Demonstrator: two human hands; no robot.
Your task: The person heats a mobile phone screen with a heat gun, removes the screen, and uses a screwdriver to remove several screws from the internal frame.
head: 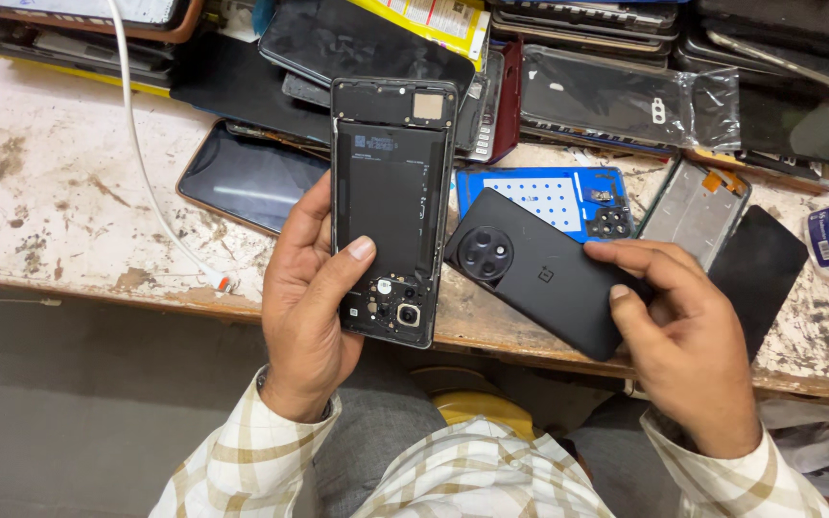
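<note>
Black opened phone (390, 211), back removed, inner parts and camera module exposed: grasped upright in left hand (307, 305), thumb across its lower face. Black back cover (541, 271) with round camera ring: pinched at one end by right hand (688, 336), tilted above worn bench (59, 201). Blue parts tray (549, 197) just behind.

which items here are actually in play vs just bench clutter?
In play:
- opened phone body, internals showing, held in left hand
- black back cover with round camera ring, held in right hand

Lying about:
- blue sheet behind the cover
- dark screen panel beside the phone
- bagged cover
- white cable
- worn table
</note>
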